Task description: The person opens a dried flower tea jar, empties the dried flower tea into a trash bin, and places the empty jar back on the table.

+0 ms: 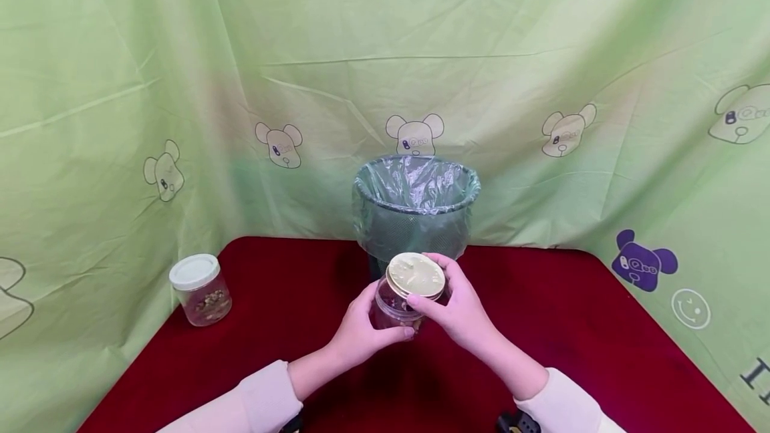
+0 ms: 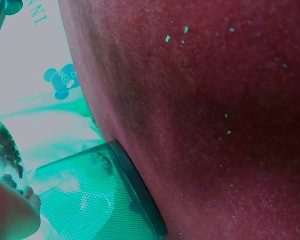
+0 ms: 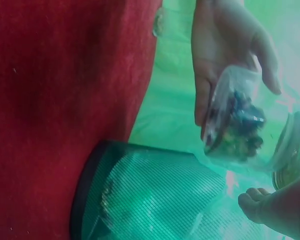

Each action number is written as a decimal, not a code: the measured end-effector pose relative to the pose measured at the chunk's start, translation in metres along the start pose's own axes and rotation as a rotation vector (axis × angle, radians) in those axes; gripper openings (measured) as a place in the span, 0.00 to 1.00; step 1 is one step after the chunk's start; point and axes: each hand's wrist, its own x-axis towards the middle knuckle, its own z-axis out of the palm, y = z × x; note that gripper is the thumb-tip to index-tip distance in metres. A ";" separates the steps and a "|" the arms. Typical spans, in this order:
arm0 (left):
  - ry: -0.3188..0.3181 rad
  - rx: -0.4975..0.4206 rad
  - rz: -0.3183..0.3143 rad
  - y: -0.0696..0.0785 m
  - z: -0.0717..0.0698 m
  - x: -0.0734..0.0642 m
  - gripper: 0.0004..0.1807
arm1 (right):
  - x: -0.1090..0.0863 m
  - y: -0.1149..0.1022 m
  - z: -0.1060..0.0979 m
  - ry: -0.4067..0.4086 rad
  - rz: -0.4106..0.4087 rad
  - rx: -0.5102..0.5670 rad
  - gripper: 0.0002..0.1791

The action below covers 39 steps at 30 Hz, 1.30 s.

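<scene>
Left fingers grip the jar, right fingers the lid above them: seemingly lid work, next likely needing the jar steady.

Forward-down head view, nearer wrist views (common bin)

The left sleeve and right sleeve are plain, off-white fabric. The left wrist unit and right wrist unit are black, partly visible.

the held jar looks smooth, the bin liner glossy plastic, the tablecloth matt.
</scene>
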 end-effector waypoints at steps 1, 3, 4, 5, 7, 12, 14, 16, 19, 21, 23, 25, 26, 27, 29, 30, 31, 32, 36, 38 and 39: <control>-0.005 -0.007 0.003 -0.002 -0.001 0.000 0.42 | 0.000 0.000 -0.002 0.006 -0.005 0.007 0.35; -0.014 -0.022 0.011 -0.006 -0.003 0.000 0.42 | 0.001 -0.001 -0.006 0.018 -0.013 0.016 0.35; -0.016 -0.031 0.016 -0.007 -0.003 0.000 0.43 | 0.002 -0.001 -0.008 0.022 -0.016 0.021 0.35; -0.016 -0.037 0.021 -0.008 -0.004 0.000 0.43 | 0.002 -0.001 -0.010 0.030 -0.016 0.019 0.35; -0.014 -0.035 0.029 -0.010 -0.006 0.001 0.43 | 0.002 0.000 -0.014 0.048 -0.012 0.006 0.35; -0.007 -0.018 0.033 -0.011 -0.008 0.002 0.43 | 0.001 0.003 -0.023 0.086 0.005 -0.038 0.34; -0.004 -0.019 0.035 -0.011 -0.009 0.003 0.42 | 0.001 0.005 -0.027 0.089 0.008 -0.044 0.34; -0.002 -0.024 0.040 -0.012 -0.009 0.003 0.41 | 0.001 0.006 -0.030 0.088 0.013 -0.052 0.34; -0.001 -0.023 0.052 -0.013 -0.010 0.003 0.41 | 0.001 0.010 -0.036 0.088 0.031 -0.076 0.34; -0.001 -0.022 0.053 -0.014 -0.010 0.004 0.41 | 0.001 0.014 -0.040 0.091 0.048 -0.109 0.34; 0.001 -0.017 0.042 -0.014 -0.010 0.004 0.41 | 0.000 0.017 -0.044 0.094 0.061 -0.140 0.34; 0.004 -0.017 0.034 -0.014 -0.011 0.005 0.41 | 0.000 0.022 -0.049 0.098 0.071 -0.175 0.34; 0.006 -0.014 0.027 -0.014 -0.011 0.005 0.41 | -0.001 0.023 -0.051 0.098 0.074 -0.192 0.34; 0.008 -0.013 0.024 -0.014 -0.011 0.006 0.42 | -0.002 0.025 -0.053 0.098 0.079 -0.205 0.34; 0.009 -0.015 0.026 -0.013 -0.011 0.007 0.42 | -0.003 0.028 -0.057 0.100 0.088 -0.238 0.34; 0.008 -0.014 0.028 -0.013 -0.012 0.007 0.42 | -0.004 0.030 -0.059 0.100 0.094 -0.254 0.34; 0.009 -0.015 0.030 -0.013 -0.012 0.007 0.42 | -0.004 0.032 -0.061 0.099 0.103 -0.268 0.34; 0.010 -0.011 0.028 -0.014 -0.012 0.008 0.42 | -0.004 0.033 -0.062 0.098 0.114 -0.286 0.34; 0.013 -0.002 0.024 -0.015 -0.013 0.008 0.42 | -0.006 0.041 -0.066 0.089 0.169 -0.358 0.36; 0.015 0.002 0.021 -0.016 -0.013 0.008 0.42 | -0.007 0.045 -0.068 0.079 0.196 -0.398 0.38; 0.016 0.004 0.018 -0.016 -0.013 0.008 0.42 | -0.007 0.048 -0.069 0.073 0.208 -0.415 0.38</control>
